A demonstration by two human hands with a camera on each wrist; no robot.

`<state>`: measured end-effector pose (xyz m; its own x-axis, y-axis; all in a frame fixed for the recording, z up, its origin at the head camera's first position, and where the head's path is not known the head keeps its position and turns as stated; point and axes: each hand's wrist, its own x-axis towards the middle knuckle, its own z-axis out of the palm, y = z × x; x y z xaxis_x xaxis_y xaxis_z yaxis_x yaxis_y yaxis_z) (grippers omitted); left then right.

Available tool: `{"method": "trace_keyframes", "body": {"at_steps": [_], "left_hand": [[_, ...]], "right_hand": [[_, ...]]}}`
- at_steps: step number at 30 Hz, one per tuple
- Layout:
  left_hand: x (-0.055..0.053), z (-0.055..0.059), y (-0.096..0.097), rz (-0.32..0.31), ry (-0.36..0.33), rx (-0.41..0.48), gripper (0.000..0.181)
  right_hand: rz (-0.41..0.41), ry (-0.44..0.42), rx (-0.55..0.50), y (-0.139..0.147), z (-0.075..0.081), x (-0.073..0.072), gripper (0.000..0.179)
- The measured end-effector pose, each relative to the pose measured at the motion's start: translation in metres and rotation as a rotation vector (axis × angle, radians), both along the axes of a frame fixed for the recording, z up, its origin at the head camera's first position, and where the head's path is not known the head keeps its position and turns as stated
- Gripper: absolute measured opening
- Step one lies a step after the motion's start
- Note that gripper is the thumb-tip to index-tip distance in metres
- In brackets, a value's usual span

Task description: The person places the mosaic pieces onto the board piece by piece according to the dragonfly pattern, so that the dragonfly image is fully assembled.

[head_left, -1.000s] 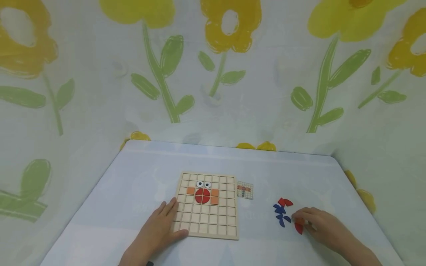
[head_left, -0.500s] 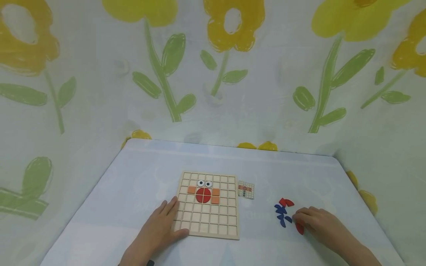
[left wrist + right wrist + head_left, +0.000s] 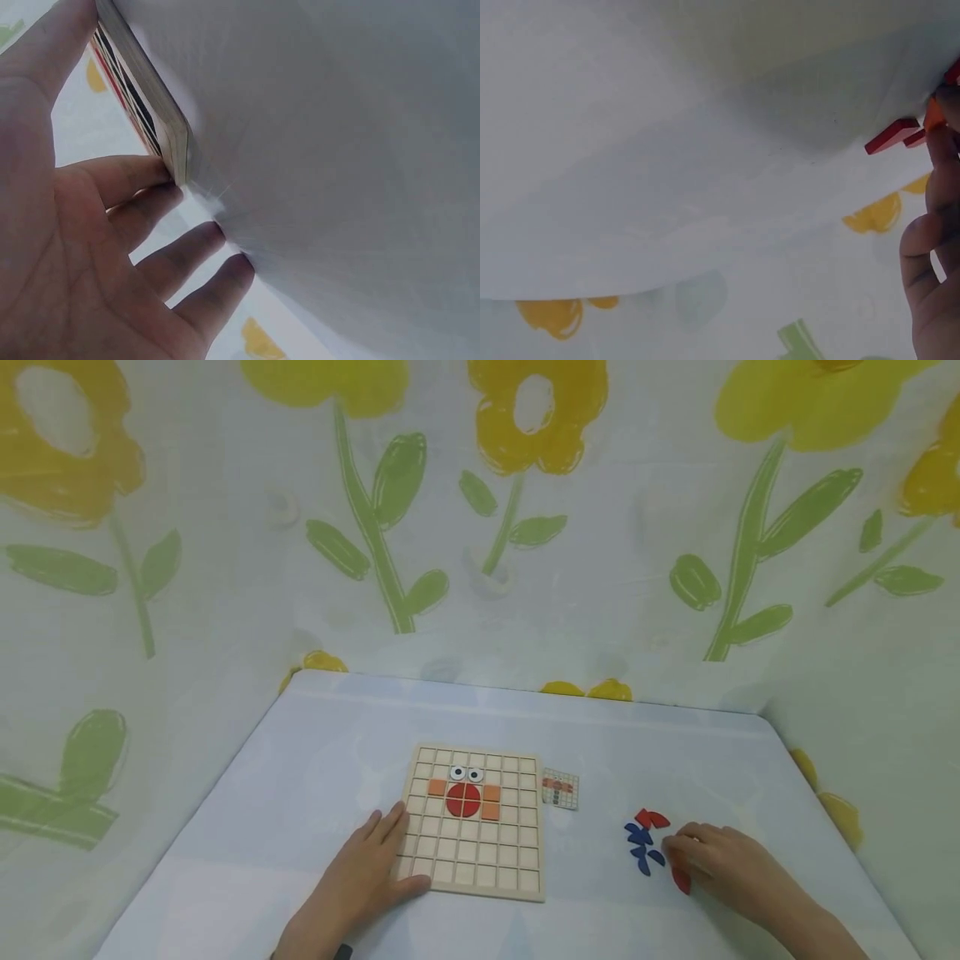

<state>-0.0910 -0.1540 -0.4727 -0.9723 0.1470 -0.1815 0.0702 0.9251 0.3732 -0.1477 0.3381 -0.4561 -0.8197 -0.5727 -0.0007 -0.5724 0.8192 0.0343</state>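
Observation:
My left hand (image 3: 363,868) rests at the near-left corner of a wooden grid board (image 3: 476,852), its fingers along the left edge and its thumb at the near edge. On the board sit two eye tiles (image 3: 458,773), a red circle made of quarter pieces (image 3: 455,792) and several orange square tiles (image 3: 491,793). To the right, my right hand (image 3: 735,868) pinches an orange tile (image 3: 934,114), seen in the right wrist view between thumb and finger. A red quarter piece (image 3: 681,882) lies partly under that hand.
Several blue quarter pieces (image 3: 640,836) lie just left of my right hand, with two red pieces (image 3: 657,819) behind them. A small pattern card (image 3: 561,788) lies beside the board's right edge. A flower-printed cloth (image 3: 600,568) stands around the white table (image 3: 360,718).
The orange showing under my right hand a second ago is now covered by the fingers in the head view. The whole scene shifts slightly right. My left hand stays at the board.

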Motion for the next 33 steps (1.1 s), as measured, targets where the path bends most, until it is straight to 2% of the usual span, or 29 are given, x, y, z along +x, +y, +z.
{"method": "trace_keyframes", "body": {"at_steps": [6, 10, 14, 17, 22, 29, 33], "left_hand": [[-0.001, 0.000, 0.000, -0.003, 0.012, -0.010, 0.105], [0.000, 0.003, 0.000, -0.016, 0.021, -0.008, 0.104], [0.001, 0.004, -0.001, -0.025, 0.016, 0.002, 0.102], [0.002, 0.004, -0.001, -0.023, 0.012, 0.006, 0.102], [0.002, 0.005, -0.002, -0.026, 0.022, -0.001, 0.102], [0.002, 0.009, 0.000, -0.027, 0.031, 0.018, 0.101], [0.001, 0.008, -0.001, -0.025, 0.015, 0.009, 0.101]], "right_hand": [[-0.041, 0.029, -0.035, -0.004, 0.005, -0.002, 0.031], [-0.048, 0.062, -0.090, -0.009, 0.011, -0.003, 0.034], [0.018, 0.148, -0.146, -0.019, 0.018, -0.003, 0.041], [0.119, 0.212, -0.213, -0.029, 0.024, -0.005, 0.038], [0.282, 0.252, -0.348, -0.048, 0.027, -0.010, 0.034], [0.282, 0.241, -0.353, -0.075, 0.025, -0.015, 0.030], [0.333, 0.252, -0.386, -0.091, 0.028, -0.022, 0.031]]}}
